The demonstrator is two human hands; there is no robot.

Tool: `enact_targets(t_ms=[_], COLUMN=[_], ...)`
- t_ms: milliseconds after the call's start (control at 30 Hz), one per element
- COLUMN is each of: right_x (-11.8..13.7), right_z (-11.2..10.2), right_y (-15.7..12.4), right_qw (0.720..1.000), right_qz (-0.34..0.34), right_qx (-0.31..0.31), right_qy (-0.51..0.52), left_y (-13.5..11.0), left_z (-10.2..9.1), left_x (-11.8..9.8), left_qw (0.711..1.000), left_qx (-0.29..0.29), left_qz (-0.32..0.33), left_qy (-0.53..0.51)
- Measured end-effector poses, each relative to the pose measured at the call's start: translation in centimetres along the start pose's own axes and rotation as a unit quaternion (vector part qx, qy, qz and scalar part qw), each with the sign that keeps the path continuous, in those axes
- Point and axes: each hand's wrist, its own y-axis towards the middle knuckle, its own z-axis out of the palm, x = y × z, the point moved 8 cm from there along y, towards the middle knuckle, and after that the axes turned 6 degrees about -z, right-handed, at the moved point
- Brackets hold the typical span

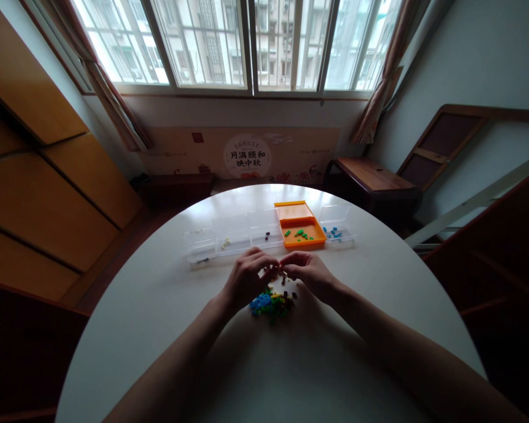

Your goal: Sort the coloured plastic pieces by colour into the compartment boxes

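Note:
My left hand (252, 271) and my right hand (312, 270) meet fingertip to fingertip above the middle of the table. Both are closed in a pinch. Whatever lies between the fingertips is too small to make out. Just below them is a loose pile of small toy bricks (271, 304), blue at the left, with green, yellow and dark brown ones mixed in. A few dark bricks (294, 295) lie at its right edge. Beyond my hands, an orange box (320, 242) with its lid folded back holds several green bricks (300, 233).
Right of the orange box, a clear box (346, 237) contains several blue bricks (333, 233). To its left stand clear boxes with dark bricks (267, 236), pale pieces (226, 241) and a dark piece (203, 260). The round white table (150, 294) faces a window; a wooden chair (374, 175) stands beyond it.

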Motion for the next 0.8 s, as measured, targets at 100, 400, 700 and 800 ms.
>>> enact_targets(t_ms=[100,400,700,800], right_x=[0.4,0.7,1.0,1.9], right_z=[0.0,0.0,-2.1,-2.7], right_y=[0.0,0.1,0.7,0.7], right_qw=[0.999,0.995,0.954,0.925], right_qz=[-0.020,-0.040,-0.071,-0.087], right_qx=[-0.019,-0.012,-0.022,-0.030], right_qy=[-0.016,-0.091,-0.291,-0.369], left_y=[0.1,0.2,-2.0,-2.1], left_z=[0.2,-0.7,-6.7,-6.8], left_x=[-0.2,1.0,8.3,8.7], left_qw=[1.000,0.998,0.932,0.938], left_qx=[0.005,-0.038,-0.228,-0.225], left_qz=[-0.010,-0.049,-0.214,-0.201], left_qy=[-0.017,0.009,0.181,0.172])
